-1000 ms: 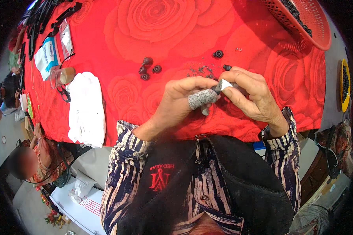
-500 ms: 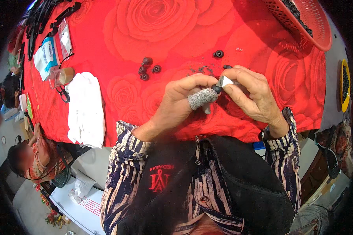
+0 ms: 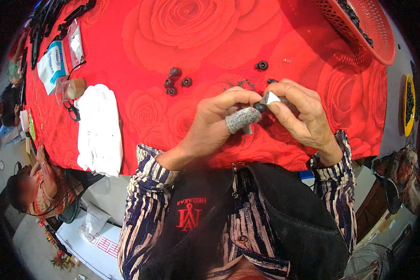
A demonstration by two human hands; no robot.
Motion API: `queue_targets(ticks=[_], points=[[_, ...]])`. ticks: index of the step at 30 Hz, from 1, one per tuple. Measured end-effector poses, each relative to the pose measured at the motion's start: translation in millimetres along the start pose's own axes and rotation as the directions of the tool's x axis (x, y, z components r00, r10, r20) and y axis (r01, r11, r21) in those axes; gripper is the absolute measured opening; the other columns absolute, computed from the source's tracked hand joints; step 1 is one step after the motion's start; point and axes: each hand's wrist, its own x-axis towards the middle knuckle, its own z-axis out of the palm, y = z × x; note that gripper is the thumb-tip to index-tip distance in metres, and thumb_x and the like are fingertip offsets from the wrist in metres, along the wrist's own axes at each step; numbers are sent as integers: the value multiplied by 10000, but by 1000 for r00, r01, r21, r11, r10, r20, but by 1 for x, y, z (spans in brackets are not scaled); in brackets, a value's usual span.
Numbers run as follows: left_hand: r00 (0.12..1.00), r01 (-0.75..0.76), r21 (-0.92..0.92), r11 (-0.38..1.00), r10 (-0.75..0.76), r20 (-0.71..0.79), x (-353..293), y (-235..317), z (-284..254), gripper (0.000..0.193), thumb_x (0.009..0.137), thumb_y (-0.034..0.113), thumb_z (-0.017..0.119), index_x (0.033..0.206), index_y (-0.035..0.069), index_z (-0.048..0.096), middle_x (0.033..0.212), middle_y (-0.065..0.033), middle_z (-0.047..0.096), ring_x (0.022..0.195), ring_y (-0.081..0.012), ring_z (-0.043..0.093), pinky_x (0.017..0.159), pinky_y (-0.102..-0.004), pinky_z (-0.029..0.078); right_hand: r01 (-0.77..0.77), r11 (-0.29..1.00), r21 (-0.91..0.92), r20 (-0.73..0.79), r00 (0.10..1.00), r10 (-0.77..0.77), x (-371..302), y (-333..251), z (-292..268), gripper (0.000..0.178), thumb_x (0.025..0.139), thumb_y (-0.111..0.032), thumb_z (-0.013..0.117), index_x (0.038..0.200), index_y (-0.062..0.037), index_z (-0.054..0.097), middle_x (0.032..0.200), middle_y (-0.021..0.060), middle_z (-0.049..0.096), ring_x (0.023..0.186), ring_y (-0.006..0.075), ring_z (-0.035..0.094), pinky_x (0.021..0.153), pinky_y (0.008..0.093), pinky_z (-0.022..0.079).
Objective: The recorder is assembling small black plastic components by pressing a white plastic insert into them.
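Gripping a grey-white wedge [image 3: 270, 98], the right hand [image 3: 302, 108] meets, mid-frame, the left hand [image 3: 209, 114] pinching a round black part [image 3: 260, 108]. Black crumbs [image 3: 240, 84] lie above; what remains is unclear

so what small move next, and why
Perhaps brace the small black piece with the left hand and draw the pale wedge-shaped tool lightly across it: the right hand holds the tool against or very near the piece, and dark crumbs lie beyond on the red cloth.

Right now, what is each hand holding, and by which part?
Left hand: a small black piece, rounded end showing, gripped part hidden. Right hand: a grey-and-white wedge-shaped piece, apparently pinched at its white side.
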Motion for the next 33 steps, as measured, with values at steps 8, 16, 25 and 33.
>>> queue_targets(ticks=[8, 16, 25, 33], points=[[1000, -10, -10, 1000, 10, -6, 1, -3, 0, 216, 890, 90, 584, 1088, 4, 578, 915, -15, 548, 710, -62, 534, 608, -198, 449, 20, 1000, -24, -36, 999, -21, -1, 3, 4, 167, 806, -31, 601, 961, 26, 573, 743, 122, 536, 624, 239, 545, 545, 314, 421], [990, 122, -146, 982, -130, -45, -1, 6, 3, 235, 895, 114, 580, 1113, 26, 566, 836, 14, 567, 671, -44, 537, 570, -173, 417, -6, 999, -38, 9, 1000, 6, 0, -2, 1, 160, 802, -31, 603, 948, 26, 570, 738, 127, 533, 612, 243, 543, 540, 317, 420], [993, 113, -133, 985, -118, -31, 1, 2, 2, 218, 904, 123, 567, 1102, 32, 566, 810, 27, 562, 660, -33, 528, 550, -168, 403, -18, 997, -75, -124, 992, 8, -1, 5, 2, 162, 807, -32, 608, 957, 21, 575, 740, 114, 539, 608, 214, 543, 534, 299, 422], [1000, -8, 44, 999, 9, -26, 1, -2, -1, 206, 898, 89, 570, 1083, -2, 566, 908, -20, 528, 646, -55, 527, 552, -188, 428, 16, 998, -62, -99, 995, -22, 1, 4, 3, 149, 803, -28, 610, 940, 22, 579, 728, 107, 535, 587, 199, 530, 512, 293, 410]])
